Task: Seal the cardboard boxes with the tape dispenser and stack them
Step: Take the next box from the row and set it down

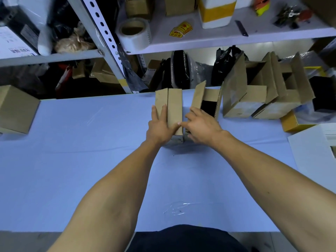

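**Flaps pressed shut at the far middle of the table**

The closed cardboard box is pinned at the table's far middle. Its top flaps are held flat under the left hand, fingers straight. The right hand is laid against its right side, fingers loosely bent; whether anything is gripped cannot be told. An open box is seen just right.

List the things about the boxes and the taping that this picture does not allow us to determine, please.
- Head view: whether tape covers the seam of the closed box; the left hand hides part of it.
- What the right hand touches: its own fingers hide it.
- Contents of the open box: only dark interior.
- Tape dispenser: not identifiable; only a tape roll on the shelf.
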Available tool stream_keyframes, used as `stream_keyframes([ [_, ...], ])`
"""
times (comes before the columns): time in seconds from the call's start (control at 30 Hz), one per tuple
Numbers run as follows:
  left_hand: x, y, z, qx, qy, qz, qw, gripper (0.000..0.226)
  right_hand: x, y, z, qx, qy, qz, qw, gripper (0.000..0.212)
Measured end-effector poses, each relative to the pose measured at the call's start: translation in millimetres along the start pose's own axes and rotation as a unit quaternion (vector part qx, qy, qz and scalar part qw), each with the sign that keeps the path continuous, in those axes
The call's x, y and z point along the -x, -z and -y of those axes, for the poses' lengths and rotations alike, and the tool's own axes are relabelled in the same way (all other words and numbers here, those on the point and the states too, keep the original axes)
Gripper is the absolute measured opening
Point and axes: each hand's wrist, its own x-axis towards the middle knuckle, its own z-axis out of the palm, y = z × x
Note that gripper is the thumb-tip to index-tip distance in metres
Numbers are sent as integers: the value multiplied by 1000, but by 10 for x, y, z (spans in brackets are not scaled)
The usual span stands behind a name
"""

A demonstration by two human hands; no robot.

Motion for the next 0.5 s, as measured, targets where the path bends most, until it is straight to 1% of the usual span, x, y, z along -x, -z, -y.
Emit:
stream_keyframes([
  [0.07,3,0,76,-2,-8,-7,1000,89,3,24,-77,11,2,2,1000,42],
  [0.17,-10,17,162,6,-15,-3,1000,88,99,50,-376,51,-1,44,998,31],
  [0.27,-10,7,113,-3,-21,-1,1000,89,185,-12,-546,47,8,40,998,29],
  [0.37,-9,6,53,-15,-34,-4,999,91,170,-51,-446,62,16,23,998,34],
  [0.43,-31,58,53,-15,-49,16,999,93,184,-36,-384,60,9,28,998,35],
  [0.5,-35,138,82,-19,-77,57,995,95,206,18,-339,50,-13,22,998,38],
])
